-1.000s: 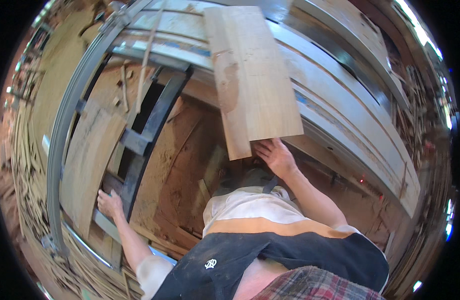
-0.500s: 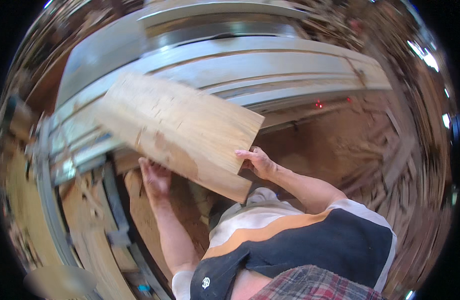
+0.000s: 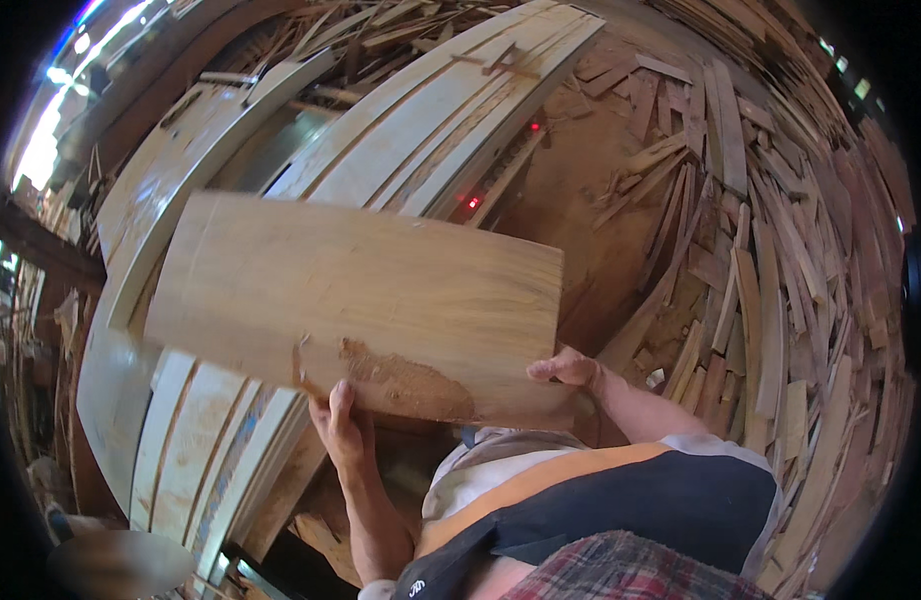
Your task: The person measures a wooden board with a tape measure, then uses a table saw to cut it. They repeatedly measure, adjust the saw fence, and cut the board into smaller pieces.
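A wide, pale wooden board is held up in front of me, off the machine table. Along its near edge runs a rough brown bark patch, with a narrow dark split beside it. My left hand grips the near edge by that split, thumb on the upper face and fingers hidden beneath. At the right end, my right hand holds the near corner, its thumb on top and the other fingers mostly out of sight under the wood. Behind the board lies the long metal machine table with lengthwise slots, partly covered by it.
A raised metal fence runs along the machine table's left part. Red lights glow on its right side. Sawdust covers the floor there. Heaps of offcuts and wood strips lie on the right, with more scraps behind the table.
The view has swung to the right, so the table now runs away from me and the scrap heap shows more. The board lies more level, and my left hand has closed on its near edge.
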The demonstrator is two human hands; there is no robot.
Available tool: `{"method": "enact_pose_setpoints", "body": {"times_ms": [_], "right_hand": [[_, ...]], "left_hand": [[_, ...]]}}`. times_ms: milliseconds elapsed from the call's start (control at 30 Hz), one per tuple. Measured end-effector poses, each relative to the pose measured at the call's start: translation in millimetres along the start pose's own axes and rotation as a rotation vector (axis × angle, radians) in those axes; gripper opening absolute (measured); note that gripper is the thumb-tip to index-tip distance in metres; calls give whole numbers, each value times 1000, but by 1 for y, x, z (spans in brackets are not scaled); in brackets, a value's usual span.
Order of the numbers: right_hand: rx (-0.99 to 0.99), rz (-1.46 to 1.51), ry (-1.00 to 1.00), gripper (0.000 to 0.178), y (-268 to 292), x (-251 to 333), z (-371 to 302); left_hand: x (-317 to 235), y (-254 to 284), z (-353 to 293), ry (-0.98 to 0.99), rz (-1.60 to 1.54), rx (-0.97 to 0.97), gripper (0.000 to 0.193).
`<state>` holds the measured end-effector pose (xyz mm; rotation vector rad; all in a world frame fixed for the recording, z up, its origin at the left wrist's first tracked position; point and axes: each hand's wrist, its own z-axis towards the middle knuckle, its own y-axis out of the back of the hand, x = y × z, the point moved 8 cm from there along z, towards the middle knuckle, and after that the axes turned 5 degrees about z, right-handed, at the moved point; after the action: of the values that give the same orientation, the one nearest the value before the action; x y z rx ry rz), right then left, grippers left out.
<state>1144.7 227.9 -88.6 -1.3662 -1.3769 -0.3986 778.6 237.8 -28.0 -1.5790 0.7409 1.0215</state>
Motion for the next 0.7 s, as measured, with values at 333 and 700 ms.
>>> {"method": "enact_pose_setpoints", "body": {"times_ms": [333, 700], "right_hand": [[-554, 346, 475, 46, 181, 209, 48], [-947, -804, 781, 75, 444, 424, 239]], "left_hand": [[31, -318, 206, 54, 230, 636, 53], [115, 6, 5, 724, 395, -140, 57]]}}
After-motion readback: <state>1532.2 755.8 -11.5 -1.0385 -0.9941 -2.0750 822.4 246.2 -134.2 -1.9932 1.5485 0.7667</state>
